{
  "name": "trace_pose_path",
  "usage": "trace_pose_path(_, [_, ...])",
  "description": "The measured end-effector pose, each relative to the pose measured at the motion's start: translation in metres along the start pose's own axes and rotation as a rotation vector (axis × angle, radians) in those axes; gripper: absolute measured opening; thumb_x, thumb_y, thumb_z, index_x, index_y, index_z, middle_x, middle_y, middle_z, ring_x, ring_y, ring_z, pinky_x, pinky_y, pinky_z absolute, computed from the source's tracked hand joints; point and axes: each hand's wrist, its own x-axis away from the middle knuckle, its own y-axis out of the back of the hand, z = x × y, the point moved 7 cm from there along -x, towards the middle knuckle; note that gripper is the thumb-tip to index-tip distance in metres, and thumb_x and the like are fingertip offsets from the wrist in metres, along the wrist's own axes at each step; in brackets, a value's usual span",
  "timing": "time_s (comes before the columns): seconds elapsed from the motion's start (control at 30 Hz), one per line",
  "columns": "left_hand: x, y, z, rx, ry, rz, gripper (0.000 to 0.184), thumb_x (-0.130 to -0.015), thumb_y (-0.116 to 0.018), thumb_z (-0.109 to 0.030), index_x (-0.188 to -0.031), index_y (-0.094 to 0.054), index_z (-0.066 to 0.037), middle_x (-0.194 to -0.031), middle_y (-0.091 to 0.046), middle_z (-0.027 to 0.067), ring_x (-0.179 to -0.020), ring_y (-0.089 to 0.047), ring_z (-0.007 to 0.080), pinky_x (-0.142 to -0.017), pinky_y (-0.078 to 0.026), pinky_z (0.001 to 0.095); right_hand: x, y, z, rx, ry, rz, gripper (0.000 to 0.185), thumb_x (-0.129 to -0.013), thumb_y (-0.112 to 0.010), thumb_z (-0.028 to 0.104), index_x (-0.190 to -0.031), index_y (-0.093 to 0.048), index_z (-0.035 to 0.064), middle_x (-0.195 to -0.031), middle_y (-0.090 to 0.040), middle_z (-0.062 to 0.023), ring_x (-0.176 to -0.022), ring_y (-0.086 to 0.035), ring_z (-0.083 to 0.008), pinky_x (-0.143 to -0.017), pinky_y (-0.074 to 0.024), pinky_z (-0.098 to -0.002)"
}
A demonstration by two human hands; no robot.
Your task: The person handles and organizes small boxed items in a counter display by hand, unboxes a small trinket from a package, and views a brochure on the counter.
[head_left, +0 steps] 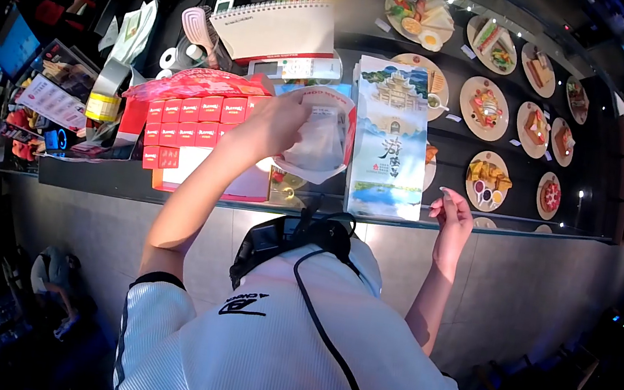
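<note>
My left hand [278,122] is over the left side of a white and red paper container [324,137], its fingers curled at the container's opening. Something whitish and translucent lies inside; what my fingers grip, if anything, is hidden. Just left of that hand are stacked small red boxes [199,119] on a white and red tray [212,169]. To the container's right lies a tall printed brochure [390,146] with a landscape and large characters. My right hand [451,215] hangs in front of the counter edge, right of the brochure, fingers bent and thumb near them, holding nothing visible.
Behind the container stand a spiral desk calendar [275,29] and a white device [298,68]. Plates of food [484,107] sit under glass at right. A yellow-labelled can [103,107] and papers are at left. A person [56,283] sits at lower left.
</note>
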Motion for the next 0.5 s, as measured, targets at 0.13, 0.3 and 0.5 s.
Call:
trace_pose_path(0.13, [-0.008, -0.023, 0.008, -0.144, -0.044, 0.017, 0.012, -0.073, -0.06, -0.005, -0.084, -0.062, -0.002, -0.091, -0.061, 0.0122, -0.084, -0.061, 0.0301, -0.069, -0.051, 0.0392, 0.001, -0.002, 0.002, 0.004, 0.007, 0.006, 0.015, -0.09, -0.051, 0.007, -0.101, -0.06, -0.0006, -0.075, -0.061, -0.0051, -0.062, -0.053, -0.0105, -0.063, -0.0435, -0.022])
trace_pose_path(0.3, [-0.012, -0.032, 0.011, -0.164, -0.014, -0.025, 0.018, -0.073, -0.058, -0.003, -0.091, -0.058, -0.001, -0.091, -0.061, 0.0138, -0.085, -0.061, 0.0327, -0.065, -0.051, 0.0405, 0.003, -0.004, 0.004, 0.006, 0.009, 0.008, 0.015, -0.09, -0.051, 0.007, -0.101, -0.06, -0.0007, -0.075, -0.061, -0.0053, -0.062, -0.053, -0.0105, -0.063, -0.0433, -0.0219])
trace_pose_path(0.5, [0.013, -0.007, -0.011, 0.181, 0.105, -0.16, 0.022, -0.077, -0.056, -0.002, -0.098, -0.051, -0.002, -0.091, -0.058, 0.0187, -0.085, -0.059, 0.0379, -0.068, -0.049, 0.0434, 0.009, 0.0, 0.005, 0.028, 0.005, -0.011, 0.017, -0.092, -0.051, 0.01, -0.102, -0.06, 0.0005, -0.074, -0.058, -0.0034, -0.064, -0.05, -0.009, -0.062, -0.0411, -0.0203])
